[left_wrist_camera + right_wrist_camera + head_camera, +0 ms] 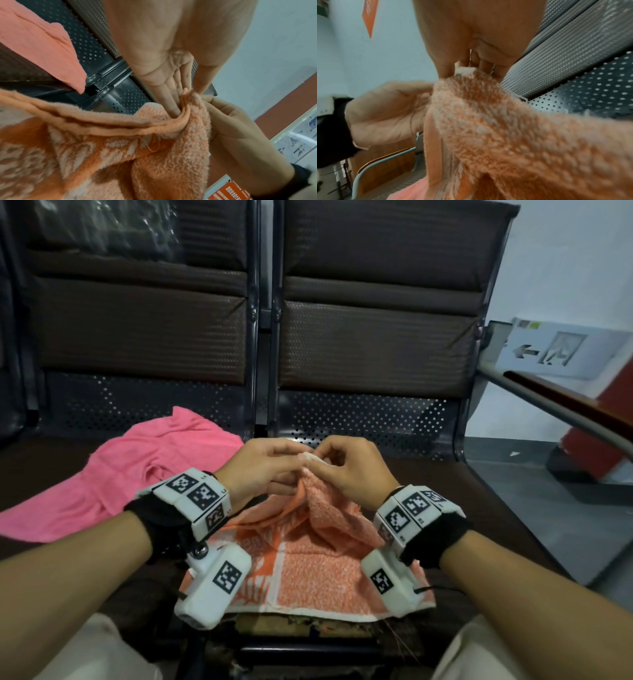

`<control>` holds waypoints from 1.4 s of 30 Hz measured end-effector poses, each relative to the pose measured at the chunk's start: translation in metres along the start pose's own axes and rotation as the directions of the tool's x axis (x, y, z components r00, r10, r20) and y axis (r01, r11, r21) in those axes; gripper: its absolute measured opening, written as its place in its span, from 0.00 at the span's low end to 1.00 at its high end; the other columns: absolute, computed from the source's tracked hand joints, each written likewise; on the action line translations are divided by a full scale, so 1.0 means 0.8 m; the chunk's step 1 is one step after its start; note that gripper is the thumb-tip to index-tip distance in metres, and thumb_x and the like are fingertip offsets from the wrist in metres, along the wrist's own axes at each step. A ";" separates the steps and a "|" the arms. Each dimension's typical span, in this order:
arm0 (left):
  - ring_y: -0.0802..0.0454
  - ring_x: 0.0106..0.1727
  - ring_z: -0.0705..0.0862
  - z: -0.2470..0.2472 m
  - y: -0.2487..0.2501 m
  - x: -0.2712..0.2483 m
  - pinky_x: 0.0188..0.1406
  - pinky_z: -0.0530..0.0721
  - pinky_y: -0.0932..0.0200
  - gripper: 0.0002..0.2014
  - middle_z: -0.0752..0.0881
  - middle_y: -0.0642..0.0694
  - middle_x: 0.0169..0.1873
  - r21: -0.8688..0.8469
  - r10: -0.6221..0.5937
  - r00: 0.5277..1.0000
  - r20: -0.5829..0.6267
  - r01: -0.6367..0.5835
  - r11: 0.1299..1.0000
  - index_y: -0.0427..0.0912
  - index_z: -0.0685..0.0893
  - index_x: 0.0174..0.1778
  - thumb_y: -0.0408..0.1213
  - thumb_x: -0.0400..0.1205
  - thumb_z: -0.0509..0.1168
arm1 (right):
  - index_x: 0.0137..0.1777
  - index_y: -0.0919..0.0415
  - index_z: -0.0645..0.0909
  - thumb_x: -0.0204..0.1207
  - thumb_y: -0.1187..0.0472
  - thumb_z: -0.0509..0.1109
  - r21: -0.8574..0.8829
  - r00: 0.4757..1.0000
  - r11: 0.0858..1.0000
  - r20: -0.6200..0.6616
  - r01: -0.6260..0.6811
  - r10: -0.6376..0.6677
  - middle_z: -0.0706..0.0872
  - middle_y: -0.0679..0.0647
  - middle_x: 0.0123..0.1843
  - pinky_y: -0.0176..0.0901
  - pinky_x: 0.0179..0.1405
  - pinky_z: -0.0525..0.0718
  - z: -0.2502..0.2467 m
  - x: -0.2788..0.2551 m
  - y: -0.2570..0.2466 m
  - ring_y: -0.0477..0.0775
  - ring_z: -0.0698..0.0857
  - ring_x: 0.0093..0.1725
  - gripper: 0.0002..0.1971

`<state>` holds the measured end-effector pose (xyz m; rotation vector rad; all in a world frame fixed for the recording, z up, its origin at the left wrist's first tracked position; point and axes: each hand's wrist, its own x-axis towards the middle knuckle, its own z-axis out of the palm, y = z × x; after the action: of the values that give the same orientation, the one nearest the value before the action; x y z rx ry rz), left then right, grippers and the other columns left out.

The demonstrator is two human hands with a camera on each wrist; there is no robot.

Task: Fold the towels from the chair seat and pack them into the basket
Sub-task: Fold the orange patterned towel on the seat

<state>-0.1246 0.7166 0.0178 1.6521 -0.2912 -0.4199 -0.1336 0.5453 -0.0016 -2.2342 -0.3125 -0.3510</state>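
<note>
An orange-and-white patterned towel (318, 563) lies on the dark chair seat (445, 491) in front of me, its far end pulled up into a peak. My left hand (298, 462) and right hand (320, 463) meet at that peak, and each pinches the towel's white-edged corner. The left wrist view shows my left hand (180, 100) with fingers behind the hem of the towel (120, 148). My right hand (462, 70) pinches the corner of the towel (505, 128) between thumb and fingers. A pink towel (137, 474) lies crumpled on the seat to the left.
Two brown padded chair backs (376, 337) with perforated metal below rise behind the seats. A metal and wood armrest (565, 405) runs along the right. A brown woven edge (301, 625) shows under the towel's near hem, between my knees.
</note>
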 end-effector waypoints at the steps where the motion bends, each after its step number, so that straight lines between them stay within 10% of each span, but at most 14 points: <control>1: 0.44 0.42 0.82 -0.001 0.000 -0.002 0.38 0.86 0.60 0.11 0.86 0.32 0.47 0.021 0.019 1.000 0.003 -0.019 1.000 0.36 0.84 0.58 0.31 0.82 0.63 | 0.38 0.55 0.86 0.72 0.49 0.76 0.019 1.000 1.000 0.005 -0.006 0.006 0.84 0.44 0.30 0.29 0.33 0.76 0.000 -0.001 -0.001 0.37 0.79 0.30 0.10; 6: 0.44 0.37 0.77 0.000 -0.006 -0.008 0.34 0.76 0.54 0.10 0.82 0.34 0.41 0.096 0.094 0.993 -0.069 -0.087 0.992 0.34 0.84 0.53 0.24 0.82 0.59 | 0.40 0.51 0.83 0.71 0.51 0.75 -0.055 0.988 0.999 0.154 0.004 0.005 0.87 0.47 0.36 0.38 0.36 0.81 -0.010 -0.008 -0.007 0.43 0.84 0.36 0.06; 11: 0.52 0.38 0.77 -0.021 -0.007 -0.007 0.41 0.75 0.56 0.14 0.82 0.46 0.37 0.275 0.268 0.903 -0.336 -0.178 0.945 0.48 0.80 0.40 0.25 0.80 0.55 | 0.40 0.48 0.76 0.74 0.53 0.70 -0.497 0.899 0.843 0.436 0.207 0.036 0.84 0.48 0.36 0.50 0.52 0.74 -0.025 -0.021 -0.011 0.51 0.82 0.41 0.05; 18: 0.56 0.32 0.73 -0.053 -0.003 -0.013 0.31 0.71 0.60 0.15 0.75 0.52 0.30 0.384 0.340 0.824 -0.454 -0.163 0.909 0.50 0.74 0.34 0.30 0.82 0.50 | 0.53 0.50 0.81 0.76 0.55 0.72 -0.336 0.963 0.913 0.216 0.230 -0.163 0.87 0.44 0.41 0.51 0.44 0.84 -0.034 -0.030 -0.043 0.46 0.84 0.40 0.07; 22: 0.58 0.32 0.74 -0.045 0.003 -0.039 0.35 0.75 0.58 0.19 0.75 0.50 0.34 0.540 0.445 0.880 -0.167 -0.296 0.788 0.44 0.75 0.51 0.55 0.83 0.49 | 0.64 0.50 0.74 0.77 0.52 0.71 -0.373 0.963 0.917 0.266 0.142 -0.041 0.85 0.45 0.38 0.52 0.46 0.84 -0.036 -0.037 -0.046 0.49 0.84 0.40 0.17; 24: 0.67 0.27 0.75 -0.039 0.006 -0.051 0.26 0.72 0.69 0.24 0.73 0.54 0.32 0.601 0.421 0.906 0.038 -0.357 0.715 0.41 0.71 0.64 0.55 0.80 0.51 | 0.70 0.51 0.74 0.74 0.50 0.74 -0.401 0.958 0.912 0.284 0.084 0.036 0.85 0.46 0.41 0.43 0.44 0.81 -0.042 -0.038 -0.044 0.46 0.82 0.40 0.25; 27: 0.68 0.36 0.77 -0.037 0.004 -0.057 0.31 0.70 0.75 0.27 0.76 0.53 0.44 0.769 0.267 0.938 0.219 -0.335 0.544 0.42 0.63 0.75 0.46 0.83 0.61 | 0.55 0.50 0.87 0.72 0.50 0.76 -0.487 0.939 0.868 0.334 0.094 0.086 0.85 0.43 0.37 0.28 0.35 0.73 -0.052 -0.040 -0.042 0.36 0.80 0.35 0.13; 31: 0.51 0.51 0.78 -0.039 0.008 -0.060 0.52 0.76 0.56 0.13 0.75 0.46 0.54 0.851 0.284 0.930 0.233 -0.336 0.404 0.42 0.74 0.62 0.41 0.84 0.61 | 0.48 0.53 0.88 0.73 0.54 0.73 -0.520 0.971 0.844 0.241 0.127 0.002 0.83 0.46 0.39 0.32 0.36 0.71 -0.061 -0.046 -0.050 0.45 0.83 0.42 0.07; 36: 0.54 0.40 0.75 -0.039 0.034 -0.071 0.37 0.68 0.65 0.06 0.77 0.48 0.38 0.781 0.530 0.843 0.097 -0.395 0.484 0.43 0.79 0.42 0.41 0.81 0.66 | 0.48 0.56 0.83 0.77 0.53 0.69 -0.524 0.992 0.843 0.083 0.123 -0.093 0.71 0.49 0.52 0.42 0.57 0.67 -0.081 -0.049 -0.074 0.52 0.69 0.55 0.07; 42: 0.52 0.39 0.78 -0.038 0.098 -0.096 0.37 0.70 0.60 0.10 0.81 0.47 0.37 0.772 0.555 0.827 0.088 -0.409 0.487 0.38 0.82 0.45 0.43 0.83 0.63 | 0.39 0.51 0.79 0.76 0.57 0.72 -0.360 0.986 0.926 -0.069 0.115 -0.149 0.81 0.42 0.32 0.27 0.32 0.69 -0.123 -0.042 -0.130 0.41 0.79 0.34 0.06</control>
<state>-0.1762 0.7669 0.1060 2.3128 -0.8856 0.3715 -0.2143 0.5298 0.1206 -2.5460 -0.3737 -0.6277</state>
